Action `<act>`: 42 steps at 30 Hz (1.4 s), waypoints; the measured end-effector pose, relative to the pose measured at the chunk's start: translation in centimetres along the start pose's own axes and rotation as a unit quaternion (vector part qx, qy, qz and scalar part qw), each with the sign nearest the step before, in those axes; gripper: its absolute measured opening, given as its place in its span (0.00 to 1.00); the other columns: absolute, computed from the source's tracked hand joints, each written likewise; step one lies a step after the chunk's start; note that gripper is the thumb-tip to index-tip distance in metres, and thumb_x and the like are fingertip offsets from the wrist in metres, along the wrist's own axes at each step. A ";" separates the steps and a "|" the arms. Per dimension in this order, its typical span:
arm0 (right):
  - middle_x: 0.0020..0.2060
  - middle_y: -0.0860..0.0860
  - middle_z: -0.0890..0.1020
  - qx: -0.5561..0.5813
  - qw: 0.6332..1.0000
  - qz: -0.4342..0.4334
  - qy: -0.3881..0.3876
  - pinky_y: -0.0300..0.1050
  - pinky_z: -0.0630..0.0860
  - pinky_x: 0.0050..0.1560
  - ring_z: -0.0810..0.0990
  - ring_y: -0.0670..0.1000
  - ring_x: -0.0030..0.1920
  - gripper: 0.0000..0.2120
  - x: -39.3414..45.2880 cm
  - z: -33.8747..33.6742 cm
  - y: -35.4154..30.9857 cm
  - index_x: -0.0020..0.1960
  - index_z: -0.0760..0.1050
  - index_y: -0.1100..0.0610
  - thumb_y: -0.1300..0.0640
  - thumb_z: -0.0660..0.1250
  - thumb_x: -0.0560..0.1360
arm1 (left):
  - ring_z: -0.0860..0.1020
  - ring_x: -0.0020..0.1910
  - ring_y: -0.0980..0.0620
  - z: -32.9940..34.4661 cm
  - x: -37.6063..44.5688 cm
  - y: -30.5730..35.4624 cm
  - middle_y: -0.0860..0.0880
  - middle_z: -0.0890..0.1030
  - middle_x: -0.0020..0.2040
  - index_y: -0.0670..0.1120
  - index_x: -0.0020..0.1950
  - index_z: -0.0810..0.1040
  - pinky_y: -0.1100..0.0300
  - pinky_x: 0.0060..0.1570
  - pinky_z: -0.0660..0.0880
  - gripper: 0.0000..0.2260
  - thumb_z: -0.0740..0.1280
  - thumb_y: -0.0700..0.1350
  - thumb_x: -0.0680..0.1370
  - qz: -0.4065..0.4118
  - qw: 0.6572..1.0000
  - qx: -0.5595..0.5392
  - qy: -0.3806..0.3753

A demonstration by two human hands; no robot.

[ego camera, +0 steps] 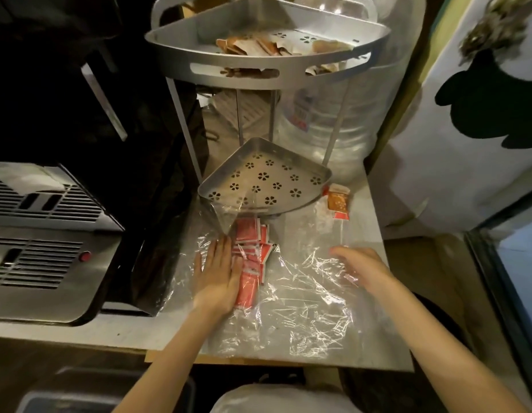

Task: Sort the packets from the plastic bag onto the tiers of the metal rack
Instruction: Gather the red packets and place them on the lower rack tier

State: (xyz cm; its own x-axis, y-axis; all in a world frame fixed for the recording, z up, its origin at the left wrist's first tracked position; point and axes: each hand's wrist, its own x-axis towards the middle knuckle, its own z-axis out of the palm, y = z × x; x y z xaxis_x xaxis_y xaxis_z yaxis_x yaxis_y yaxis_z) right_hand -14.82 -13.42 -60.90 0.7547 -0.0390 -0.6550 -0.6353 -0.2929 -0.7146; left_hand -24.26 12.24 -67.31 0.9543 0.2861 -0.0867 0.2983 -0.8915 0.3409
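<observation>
Pressing flat on red packets (249, 263) inside the clear crinkled plastic bag (303, 293), left hand (218, 274) lies open before the perforated metal rack (264, 180); right hand (358, 266) blurred, grip unclear; packet print unreadable.

Right hand (358, 265) motion-blurred at centre right, red packets (249, 257) partly under left hand (218, 271), rack top (258, 13) cropped at upper edge

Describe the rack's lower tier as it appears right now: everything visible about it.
The lower tier is a wedge-shaped tray of dull silver metal with a raised rim and flower-shaped perforations. It looks empty. It sits low on the metal rack, just above the counter. The clear plastic bag laps over its front corner.
</observation>
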 end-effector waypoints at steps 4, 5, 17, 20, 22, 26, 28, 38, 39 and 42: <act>0.35 0.51 0.84 -0.002 0.991 -0.006 -0.134 0.38 0.75 0.30 0.81 0.46 0.29 0.08 -0.8 -0.3 0.1 0.44 0.81 0.56 0.53 0.73 0.68 | 0.43 0.75 0.54 0.0 0.1 -0.1 0.52 0.47 0.77 0.51 0.74 0.41 0.53 0.70 0.33 0.29 0.31 0.61 0.75 0.000 1.000 0.012 -0.006; 0.35 0.51 0.84 -0.006 0.991 -0.031 -0.131 0.37 0.74 0.31 0.81 0.45 0.30 0.06 -0.9 -0.2 0.1 0.43 0.81 0.57 0.55 0.73 0.68 | 0.43 0.75 0.54 0.1 0.1 -0.1 0.52 0.47 0.77 0.51 0.74 0.40 0.53 0.70 0.33 0.29 0.31 0.61 0.75 -0.001 1.000 0.014 -0.008; 0.29 0.51 0.84 0.029 0.964 -0.181 -0.193 0.37 0.75 0.32 0.80 0.47 0.29 0.06 -4.4 -1.3 -6.0 0.37 0.82 0.60 0.56 0.74 0.65 | 0.39 0.75 0.53 -0.1 -0.2 0.4 0.50 0.42 0.77 0.48 0.74 0.38 0.51 0.69 0.32 0.27 0.37 0.59 0.78 -0.001 0.998 0.054 -0.028; 0.31 0.51 0.84 0.032 0.954 -0.206 -0.217 0.48 0.72 0.44 0.80 0.48 0.32 0.10 -5.2 -1.7 -7.5 0.34 0.83 0.55 0.50 0.77 0.58 | 0.38 0.75 0.51 -0.9 0.2 0.9 0.48 0.41 0.77 0.47 0.74 0.38 0.48 0.71 0.35 0.27 0.43 0.56 0.80 -0.013 0.995 0.053 -0.078; 0.31 0.50 0.84 0.035 0.949 -0.215 -0.226 0.49 0.70 0.46 0.80 0.48 0.33 0.13 -5.4 -1.8 -8.3 0.35 0.82 0.55 0.50 0.77 0.56 | 0.39 0.75 0.50 -1.8 0.6 1.5 0.48 0.41 0.77 0.46 0.75 0.39 0.47 0.71 0.38 0.28 0.45 0.56 0.80 -0.025 0.992 0.059 -0.112; 0.29 0.48 0.84 0.071 0.933 -0.220 -0.276 0.34 0.77 0.35 0.81 0.43 0.31 0.05 -6.4 -1.9 -10.0 0.33 0.83 0.55 0.55 0.75 0.60 | 0.51 0.74 0.45 -3.9 1.2 3.2 0.44 0.55 0.75 0.44 0.72 0.55 0.46 0.71 0.51 0.26 0.55 0.55 0.78 -0.023 0.992 0.094 -0.086; 0.28 0.49 0.83 0.156 0.922 -0.193 -0.297 0.33 0.76 0.31 0.81 0.43 0.30 0.02 -6.9 -1.8 -10.8 0.33 0.82 0.57 0.60 0.73 0.60 | 0.58 0.71 0.44 -4.8 1.0 4.0 0.42 0.62 0.70 0.43 0.67 0.64 0.49 0.69 0.56 0.23 0.61 0.52 0.76 -0.025 0.995 0.079 -0.045; 0.23 0.52 0.81 0.212 0.874 -0.203 -0.386 0.59 0.56 0.71 0.80 0.47 0.27 0.06 -7.7 -0.4 -11.2 0.35 0.78 0.61 0.65 0.62 0.67 | 0.79 0.52 0.50 -7.6 -0.5 6.9 0.48 0.82 0.52 0.46 0.61 0.77 0.51 0.56 0.75 0.22 0.56 0.58 0.77 -0.084 0.611 -0.750 -0.240; 0.24 0.52 0.81 0.207 0.873 -0.207 -0.389 0.55 0.65 0.67 0.80 0.46 0.28 0.08 -7.3 -0.5 -10.8 0.34 0.79 0.60 0.64 0.62 0.67 | 0.81 0.47 0.52 -7.4 -0.6 6.6 0.50 0.83 0.49 0.47 0.57 0.79 0.56 0.50 0.78 0.18 0.60 0.56 0.76 -0.071 0.615 -0.747 -0.242; 0.27 0.51 0.83 0.219 0.893 -0.178 -0.351 0.40 0.79 0.42 0.82 0.46 0.31 0.05 -5.0 -1.5 -9.2 0.35 0.82 0.57 0.63 0.68 0.64 | 0.83 0.36 0.55 -6.9 -0.9 5.9 0.51 0.85 0.39 0.46 0.49 0.81 0.63 0.34 0.78 0.11 0.69 0.47 0.68 -0.097 0.675 -0.709 -0.177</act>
State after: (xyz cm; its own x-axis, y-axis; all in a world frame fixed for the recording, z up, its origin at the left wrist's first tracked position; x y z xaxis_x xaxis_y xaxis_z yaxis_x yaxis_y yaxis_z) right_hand -12.55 -11.92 -50.68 0.7302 0.6355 -0.2507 -0.4954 0.2399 -0.8349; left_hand -23.52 9.14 -58.81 0.9203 0.0228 -0.3907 0.3381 0.4564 0.8231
